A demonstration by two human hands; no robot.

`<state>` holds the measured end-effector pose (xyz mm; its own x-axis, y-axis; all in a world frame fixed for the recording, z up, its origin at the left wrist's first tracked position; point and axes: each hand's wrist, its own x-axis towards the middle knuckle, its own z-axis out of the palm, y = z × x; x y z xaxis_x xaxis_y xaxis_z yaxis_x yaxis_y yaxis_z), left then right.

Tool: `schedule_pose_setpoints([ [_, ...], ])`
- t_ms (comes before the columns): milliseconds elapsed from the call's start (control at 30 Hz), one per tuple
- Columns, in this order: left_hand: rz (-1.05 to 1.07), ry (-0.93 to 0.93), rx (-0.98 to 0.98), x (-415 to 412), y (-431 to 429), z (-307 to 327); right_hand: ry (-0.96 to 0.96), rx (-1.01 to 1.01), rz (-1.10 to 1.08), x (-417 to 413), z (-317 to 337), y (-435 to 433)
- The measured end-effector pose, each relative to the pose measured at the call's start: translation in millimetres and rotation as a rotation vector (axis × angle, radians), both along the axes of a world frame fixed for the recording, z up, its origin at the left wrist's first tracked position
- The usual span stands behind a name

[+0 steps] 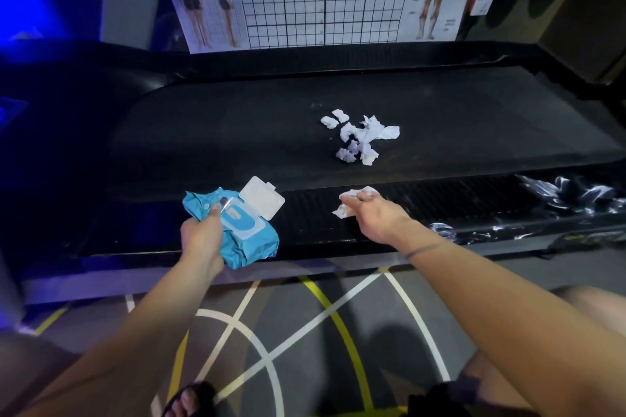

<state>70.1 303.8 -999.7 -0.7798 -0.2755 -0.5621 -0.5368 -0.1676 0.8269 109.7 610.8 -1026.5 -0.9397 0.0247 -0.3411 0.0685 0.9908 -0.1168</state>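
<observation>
Blue wipe pack [249, 237], lid [262, 198] open, gripped by left hand [200, 237]; right hand [376, 213] bunches white wipe [350, 198] on treadmill rail [474, 205]; loosely held pack could slip, wipes dry out.

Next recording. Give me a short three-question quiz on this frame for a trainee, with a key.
1. True or false: the lid of the wipes pack held in the left hand is flipped open.
2. What does the right hand grip? A) a white wipe B) a sponge C) a spray bottle
3. Fill in: the pile of crumpled wipes lies on the ____ of the treadmill.
Key: 1 true; 2 A; 3 belt.
</observation>
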Motion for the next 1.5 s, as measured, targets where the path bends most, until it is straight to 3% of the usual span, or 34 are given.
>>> schedule_pose_setpoints([
  [300, -0.002, -0.003, 0.055, 5, 5, 3, 0.144, -0.012, 0.181, 43, 21, -1],
  [500, -0.043, -0.009, 0.113, 7, 13, 4, 0.053, -0.046, 0.114, 66, 37, 3],
  [567, -0.047, 0.006, 0.11, 8, 18, 5, 0.106, -0.135, 0.083, 64, 45, 10],
  [733, -0.042, 0.009, 0.12, 9, 23, 5, 0.417, -0.375, -0.294, 37, 68, 35],
  [867, -0.031, 0.019, 0.124, 11, 21, 5, 0.542, -0.59, -0.53, 14, 66, 35],
  [967, -0.02, 0.01, 0.103, 10, 16, 2, 0.572, -0.649, -0.582, 8, 54, 24],
  [1100, -0.019, 0.01, 0.06, 8, 8, -2, 0.474, -0.564, -0.458, 11, 27, 14],
  [1233, -0.003, 0.0, 0.03, 5, 2, -6, 0.255, -0.246, -0.211, 20, -8, 15],
  [1500, -0.038, -0.006, 0.021, 0, 14, -13, -0.017, -0.087, -0.147, 4, -1, 9],
])
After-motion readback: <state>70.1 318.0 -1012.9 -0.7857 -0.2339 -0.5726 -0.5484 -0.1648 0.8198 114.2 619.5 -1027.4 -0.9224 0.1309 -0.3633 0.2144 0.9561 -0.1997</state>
